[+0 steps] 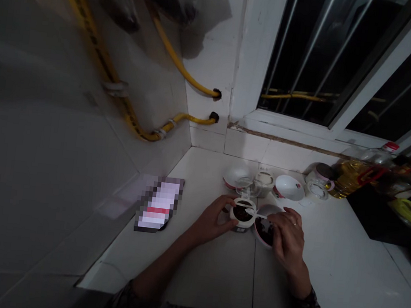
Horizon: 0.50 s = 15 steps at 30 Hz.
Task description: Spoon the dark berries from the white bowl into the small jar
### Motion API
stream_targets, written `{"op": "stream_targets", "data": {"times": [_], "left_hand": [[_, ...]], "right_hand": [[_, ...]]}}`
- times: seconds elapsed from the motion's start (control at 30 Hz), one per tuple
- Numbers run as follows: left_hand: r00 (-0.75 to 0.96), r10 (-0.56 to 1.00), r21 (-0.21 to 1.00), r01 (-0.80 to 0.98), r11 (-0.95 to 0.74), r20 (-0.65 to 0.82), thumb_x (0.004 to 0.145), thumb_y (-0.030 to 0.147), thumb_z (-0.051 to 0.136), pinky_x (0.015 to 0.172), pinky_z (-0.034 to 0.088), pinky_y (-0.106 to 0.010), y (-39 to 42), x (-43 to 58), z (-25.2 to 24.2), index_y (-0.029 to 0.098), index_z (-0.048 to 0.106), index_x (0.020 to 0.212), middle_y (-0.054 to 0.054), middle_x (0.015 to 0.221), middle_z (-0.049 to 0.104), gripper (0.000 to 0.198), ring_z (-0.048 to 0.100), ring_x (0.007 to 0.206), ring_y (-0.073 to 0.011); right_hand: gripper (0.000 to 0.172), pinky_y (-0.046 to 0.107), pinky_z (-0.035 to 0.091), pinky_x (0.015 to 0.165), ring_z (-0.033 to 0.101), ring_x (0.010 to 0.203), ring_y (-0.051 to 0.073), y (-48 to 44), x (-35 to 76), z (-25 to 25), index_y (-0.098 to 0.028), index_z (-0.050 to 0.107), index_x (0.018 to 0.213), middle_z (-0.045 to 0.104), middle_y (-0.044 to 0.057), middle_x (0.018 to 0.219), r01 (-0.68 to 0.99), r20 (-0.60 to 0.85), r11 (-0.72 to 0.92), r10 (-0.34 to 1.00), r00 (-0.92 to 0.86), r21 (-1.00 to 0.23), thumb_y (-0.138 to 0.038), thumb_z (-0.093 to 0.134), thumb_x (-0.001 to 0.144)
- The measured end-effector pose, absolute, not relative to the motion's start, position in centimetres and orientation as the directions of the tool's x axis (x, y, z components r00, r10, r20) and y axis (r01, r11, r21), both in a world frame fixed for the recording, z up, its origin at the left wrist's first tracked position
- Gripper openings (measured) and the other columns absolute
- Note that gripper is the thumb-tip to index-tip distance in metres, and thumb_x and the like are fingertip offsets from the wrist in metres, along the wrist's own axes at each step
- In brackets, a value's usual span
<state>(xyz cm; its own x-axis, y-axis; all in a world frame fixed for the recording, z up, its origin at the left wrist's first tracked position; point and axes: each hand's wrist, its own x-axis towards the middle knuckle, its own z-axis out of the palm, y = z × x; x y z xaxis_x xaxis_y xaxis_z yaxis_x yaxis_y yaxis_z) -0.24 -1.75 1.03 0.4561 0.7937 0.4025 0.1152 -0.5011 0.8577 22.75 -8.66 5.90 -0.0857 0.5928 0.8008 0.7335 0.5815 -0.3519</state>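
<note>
My left hand (216, 219) is wrapped round the left side of a small white-rimmed jar (241, 224) with dark contents and a raised clear lid (248, 188). Pinched in my right hand (288, 235) is a small white spoon (260, 216), whose tip is over the jar's opening. Beneath the right fingers, touching or very near the jar's right side, is a bowl (266, 209) with dark pieces in it. My right hand partly hides this bowl.
Behind the jar stand a white bowl (289, 188), another bowl (235, 174) and a lidded jar (264, 179). A blurred-out phone (160, 204) lies left. An oil bottle (347, 175) and black box (373, 212) stand right, below the window.
</note>
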Motion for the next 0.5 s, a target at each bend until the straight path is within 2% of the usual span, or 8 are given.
{"op": "stream_targets", "data": {"times": [0.07, 0.13, 0.27, 0.33, 0.5], "left_hand": [[0.455, 0.791, 0.855, 0.111, -0.506, 0.409, 0.084, 0.027, 0.067, 0.09, 0.051, -0.036, -1.7, -0.3, 0.9, 0.023, 0.053, 0.109, -0.011, 0.129, 0.057, 0.029, 0.057, 0.119, -0.0254], [0.458, 0.79, 0.857, 0.107, -0.505, 0.408, 0.084, 0.027, 0.068, 0.089, 0.051, -0.035, -1.7, -0.3, 0.9, 0.023, 0.052, 0.108, -0.012, 0.13, 0.057, 0.029, 0.057, 0.118, -0.0248], [0.461, 0.79, 0.86, 0.1, -0.5, 0.405, 0.084, 0.026, 0.067, 0.087, 0.052, -0.035, -1.7, -0.3, 1.1, 0.023, 0.052, 0.108, -0.012, 0.132, 0.056, 0.029, 0.057, 0.119, -0.0248], [0.458, 0.793, 0.863, 0.102, -0.496, 0.402, 0.083, 0.027, 0.068, 0.087, 0.052, -0.035, -1.8, -0.2, 1.3, 0.023, 0.053, 0.107, -0.012, 0.131, 0.057, 0.029, 0.057, 0.119, -0.0252], [0.458, 0.795, 0.863, 0.108, -0.494, 0.397, 0.083, 0.027, 0.068, 0.087, 0.051, -0.036, -1.8, -0.2, 1.4, 0.023, 0.053, 0.107, -0.012, 0.13, 0.057, 0.029, 0.058, 0.118, -0.0254]], "right_hand": [[0.025, 0.044, 0.046, 0.092, 0.065, 0.077, 0.018, -8.8, 22.8, 5.9, -0.024, 0.063, 0.1, 0.071, 0.001, 0.083, 0.742, 0.818, 0.639, 0.527, -0.23, -0.203, -0.008, 0.049, 0.088], [0.026, 0.044, 0.046, 0.092, 0.065, 0.077, 0.018, -8.8, 23.2, 5.9, -0.024, 0.062, 0.102, 0.071, 0.001, 0.083, 0.763, 0.842, 0.62, 0.5, -0.205, -0.182, -0.007, 0.049, 0.087], [0.017, 0.042, 0.048, 0.086, 0.063, 0.079, 0.021, -8.3, 25.1, 5.3, -0.024, 0.062, 0.096, 0.07, 0.003, 0.08, 0.842, 0.848, 0.439, 0.529, 0.04, -0.313, -0.014, 0.049, 0.092], [0.015, 0.041, 0.047, 0.084, 0.063, 0.078, 0.022, -7.9, 26.3, 4.8, -0.024, 0.063, 0.092, 0.07, 0.002, 0.075, 0.874, 0.781, 0.343, 0.622, 0.064, -0.345, -0.019, 0.049, 0.092], [0.019, 0.045, 0.041, 0.093, 0.063, 0.074, 0.023, -7.4, 27.3, 3.8, -0.023, 0.066, 0.089, 0.071, 0.002, 0.068, 0.878, 0.557, 0.235, 0.829, 0.043, -0.417, -0.023, 0.047, 0.089]]}}
